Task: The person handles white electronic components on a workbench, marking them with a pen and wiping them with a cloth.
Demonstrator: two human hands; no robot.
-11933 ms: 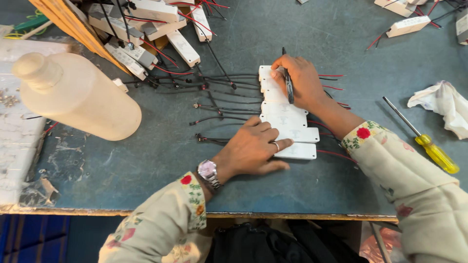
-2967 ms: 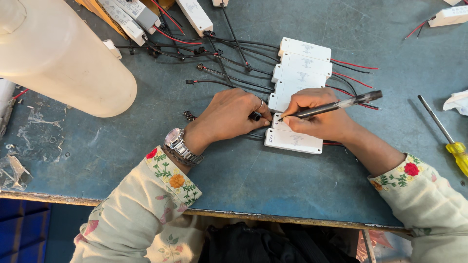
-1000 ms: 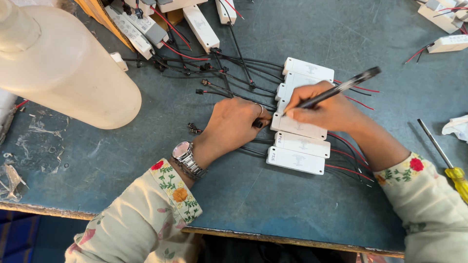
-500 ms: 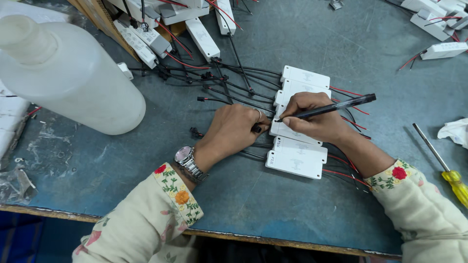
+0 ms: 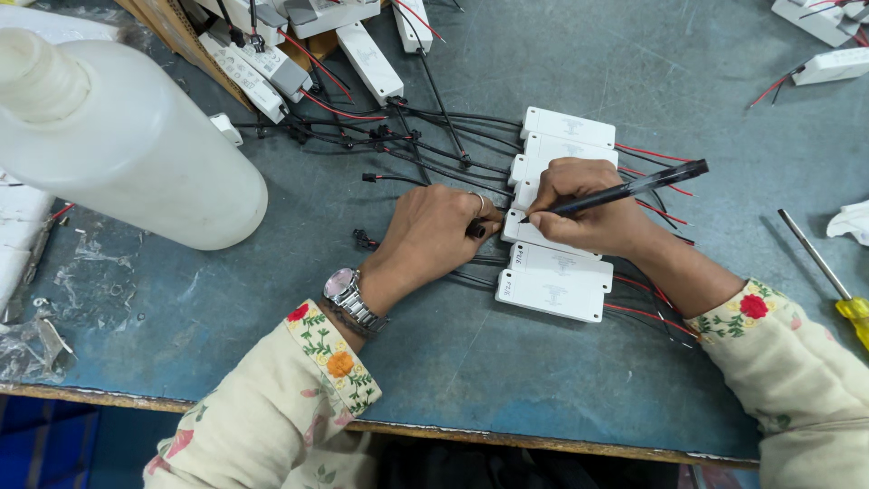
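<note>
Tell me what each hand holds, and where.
Right hand grips a black pen near its tip; left hand holds nothing, resting beside the white boxes.

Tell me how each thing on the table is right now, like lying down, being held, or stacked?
Pen: held in the right hand, tip on a white box.
White boxes: lying flat in a row, wires attached.
Left hand: resting on the black wires beside the row.
Big white bottle: lying on its side.
Screwdriver: lying flat, untouched.
Wristwatch: worn on the left wrist.
</note>
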